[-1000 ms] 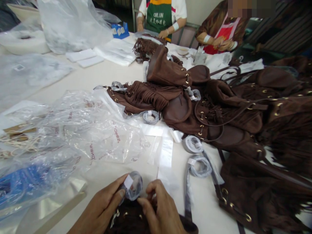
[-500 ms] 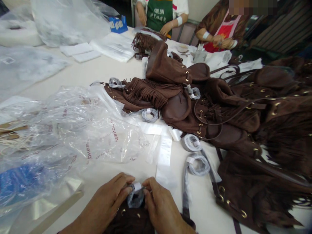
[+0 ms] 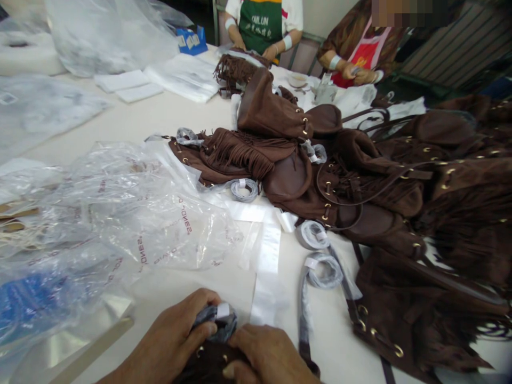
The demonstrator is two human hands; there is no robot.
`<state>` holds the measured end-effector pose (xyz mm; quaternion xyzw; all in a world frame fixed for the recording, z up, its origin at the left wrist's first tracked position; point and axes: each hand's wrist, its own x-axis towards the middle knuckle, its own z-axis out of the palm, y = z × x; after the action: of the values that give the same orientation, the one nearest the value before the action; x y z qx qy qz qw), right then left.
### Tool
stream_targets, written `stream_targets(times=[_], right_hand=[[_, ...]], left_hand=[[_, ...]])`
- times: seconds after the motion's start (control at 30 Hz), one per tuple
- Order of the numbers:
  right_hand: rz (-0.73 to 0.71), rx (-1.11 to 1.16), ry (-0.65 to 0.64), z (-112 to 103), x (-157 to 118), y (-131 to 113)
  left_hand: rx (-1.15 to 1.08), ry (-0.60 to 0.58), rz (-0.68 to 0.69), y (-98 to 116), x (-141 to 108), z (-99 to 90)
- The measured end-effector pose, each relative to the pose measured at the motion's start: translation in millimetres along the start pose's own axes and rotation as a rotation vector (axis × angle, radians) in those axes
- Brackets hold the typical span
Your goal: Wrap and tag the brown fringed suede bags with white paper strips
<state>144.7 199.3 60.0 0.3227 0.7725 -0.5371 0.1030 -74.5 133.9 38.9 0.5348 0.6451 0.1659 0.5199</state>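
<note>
At the bottom centre, my left hand (image 3: pixel 182 330) pinches a plastic-wrapped coiled strap (image 3: pixel 224 321) with a white band around it. Just below the coil lies the top of a dark brown bag (image 3: pixel 208 360) with gold eyelets, cut off by the lower edge. My right hand (image 3: pixel 266 349) is bent over the bag's right side, its fingers closed at the bag's edge beside the coil; what they grip is hard to make out. To the right, two more wrapped coils (image 3: pixel 325 270) rest on the white table (image 3: pixel 188 280).
Brown fringed bags (image 3: pixel 284 170) are heaped from centre to right. Printed clear plastic bags (image 3: pixel 152 224) cover the left. White sheets (image 3: pixel 182 80) and a blue box (image 3: pixel 192 40) lie farther back. Two people stand across the table, one in a green apron (image 3: pixel 260 26).
My right hand has moved down from the coil onto the bag. The coil has tilted toward my left hand, which still holds it.
</note>
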Motion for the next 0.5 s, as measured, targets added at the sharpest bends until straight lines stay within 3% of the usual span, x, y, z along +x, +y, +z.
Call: stream_targets(times=[0.13, 0.23, 0.5], right_hand=[[-0.292, -0.021, 0.070, 11, 6, 13], [-0.407, -0.125, 0.132, 21, 7, 23], [-0.249, -0.035, 0.323, 37, 3, 30]], left_hand=[[-0.049, -0.052, 0.052, 6, -1, -5.4], [-0.073, -0.070, 0.063, 10, -2, -7.5], [-0.025, -0.165, 0.152, 12, -1, -4.4]])
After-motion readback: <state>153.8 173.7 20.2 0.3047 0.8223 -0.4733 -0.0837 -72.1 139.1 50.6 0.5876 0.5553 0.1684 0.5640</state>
